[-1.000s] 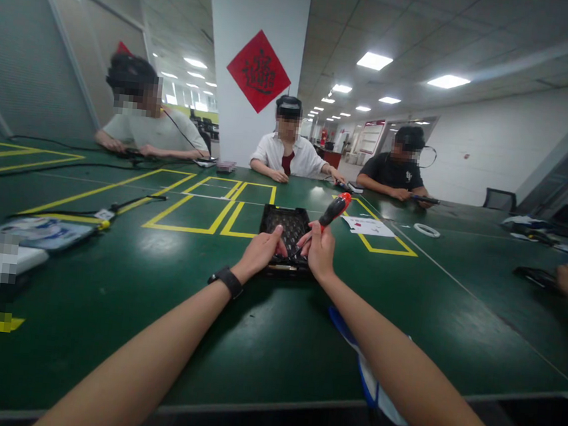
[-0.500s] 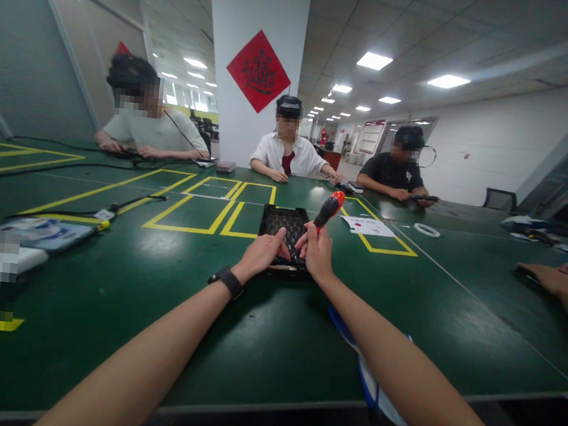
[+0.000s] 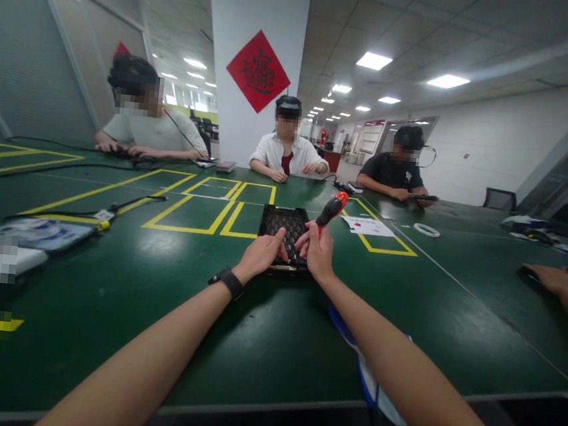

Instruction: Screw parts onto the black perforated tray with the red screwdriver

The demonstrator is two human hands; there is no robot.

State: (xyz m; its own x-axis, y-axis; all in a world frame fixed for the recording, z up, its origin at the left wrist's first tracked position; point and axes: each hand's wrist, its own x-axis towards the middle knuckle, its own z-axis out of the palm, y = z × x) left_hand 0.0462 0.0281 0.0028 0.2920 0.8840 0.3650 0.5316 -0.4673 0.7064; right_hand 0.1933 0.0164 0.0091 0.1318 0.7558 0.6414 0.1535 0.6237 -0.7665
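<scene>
A black plastic tray-like case [image 3: 283, 223] with a patterned inside lies on the green table in front of me. My left hand [image 3: 261, 254], with a black watch on the wrist, is at its near left corner. Its fingers curl over the near edge and inside, while the thumb sticks up. My right hand [image 3: 317, 250] is wrapped round a screwdriver [image 3: 333, 208] with a red and black handle. The handle tilts up to the right, and the fingers hide most of the shaft. Whatever the tip touches is too small to make out.
A white paper sheet [image 3: 369, 226] and a white ring [image 3: 427, 231] lie beyond my right hand. At left is a blue-white pouch [image 3: 45, 233] with a cable. A blue-edged item [image 3: 369, 375] lies under my right forearm. Several people sit round the table; another person's hands [image 3: 558, 286] are at right.
My hands, the screwdriver and the case stay nearly still; the screwdriver handle tilts slightly further right. Across the table, the person in white has drawn one hand back toward the body.
</scene>
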